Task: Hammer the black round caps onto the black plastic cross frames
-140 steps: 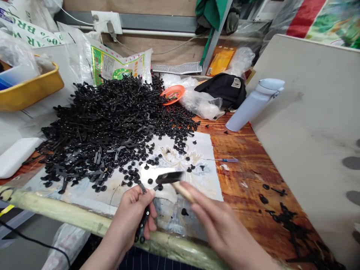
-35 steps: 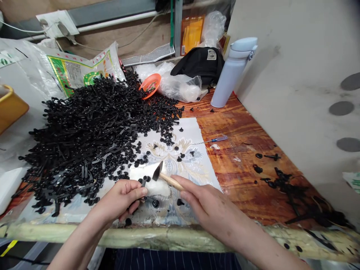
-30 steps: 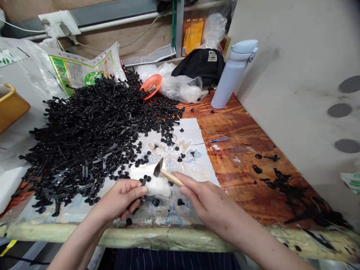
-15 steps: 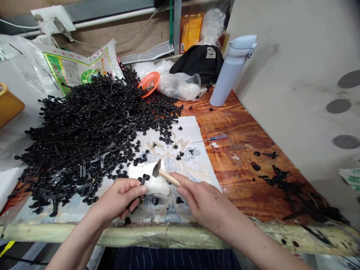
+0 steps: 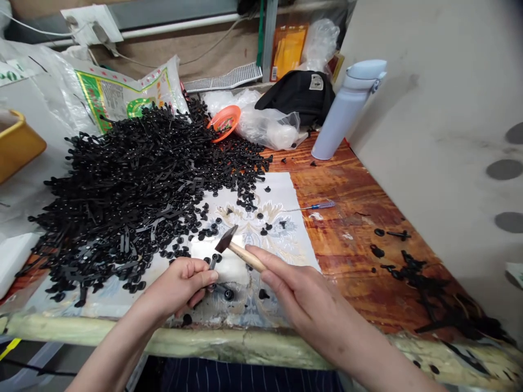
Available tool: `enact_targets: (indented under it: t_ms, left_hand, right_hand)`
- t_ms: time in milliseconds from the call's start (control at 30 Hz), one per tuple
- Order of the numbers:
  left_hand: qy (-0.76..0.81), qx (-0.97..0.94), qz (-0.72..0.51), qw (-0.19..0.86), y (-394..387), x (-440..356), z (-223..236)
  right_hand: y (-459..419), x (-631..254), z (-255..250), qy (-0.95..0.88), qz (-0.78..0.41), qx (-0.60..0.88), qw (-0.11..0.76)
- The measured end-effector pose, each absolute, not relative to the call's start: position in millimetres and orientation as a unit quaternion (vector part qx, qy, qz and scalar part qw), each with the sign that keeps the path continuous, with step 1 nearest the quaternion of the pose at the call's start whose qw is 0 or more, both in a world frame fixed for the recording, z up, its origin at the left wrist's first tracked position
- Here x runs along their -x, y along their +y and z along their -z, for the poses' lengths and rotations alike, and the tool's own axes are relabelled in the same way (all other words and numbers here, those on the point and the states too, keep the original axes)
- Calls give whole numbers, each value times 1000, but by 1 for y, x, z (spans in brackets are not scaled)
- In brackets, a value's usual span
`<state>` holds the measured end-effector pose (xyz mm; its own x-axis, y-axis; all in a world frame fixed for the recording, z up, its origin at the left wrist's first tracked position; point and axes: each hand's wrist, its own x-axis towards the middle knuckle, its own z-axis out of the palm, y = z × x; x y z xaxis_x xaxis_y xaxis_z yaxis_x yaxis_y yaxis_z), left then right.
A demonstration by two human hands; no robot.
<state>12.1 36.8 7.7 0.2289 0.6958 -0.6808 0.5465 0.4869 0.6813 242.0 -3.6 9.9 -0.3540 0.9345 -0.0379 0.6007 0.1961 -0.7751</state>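
Observation:
Pinched between the thumb and fingers of my left hand (image 5: 186, 284) is a small black plastic strip (image 5: 213, 263) with round ends. Its far end lies over a white pad (image 5: 233, 267), and its rear part is hidden by my fingers. My right hand (image 5: 302, 296) is closed round the wooden handle of a small hammer (image 5: 250, 258). The hammer's dark head is just above the strip's far end; I cannot tell whether they touch. Another black part with a round end (image 5: 229, 294) lies in front of the pad. A large heap of black plastic parts (image 5: 134, 179) rises behind my left hand.
A blue-handled screwdriver (image 5: 323, 205) lies right of the patterned sheet (image 5: 281, 247). At the back stand a pale blue bottle (image 5: 345, 111), a black bag (image 5: 296, 98) and an orange dish (image 5: 225, 122). More black pieces (image 5: 420, 283) lie at the right, beside a grey panel (image 5: 433, 136).
The view has shifted since the earliest frame, where linked parts hung from my left hand and the hammer was blurred. In the last half second the hammer head has moved closer to the strip.

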Motion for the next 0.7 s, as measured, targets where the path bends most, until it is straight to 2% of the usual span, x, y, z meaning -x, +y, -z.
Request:
enact_targets:
  t_ms: [167,300,467,600,700]
  left_hand:
    - [623,-501,-60,597,37,-12,-10]
    - [618,-504,-61,601,39,-10,-9]
    - [610,-494,-50,617,43,-8,-9]
    - [600,-488,-46,633,45,-6,-7]
    - [595,-486,-46,639,46,-3,-3]
  right_hand:
    - [-3,-238,-21,-777,-324,497,211]
    - [-4,-236,-17,-776,-322,479,252]
    - [2,-234,-12,-792,-311,503,151]
    - [3,-233,-17,-780,-325,479,240]
    - [2,-230,-13,-793,-307,484,208]
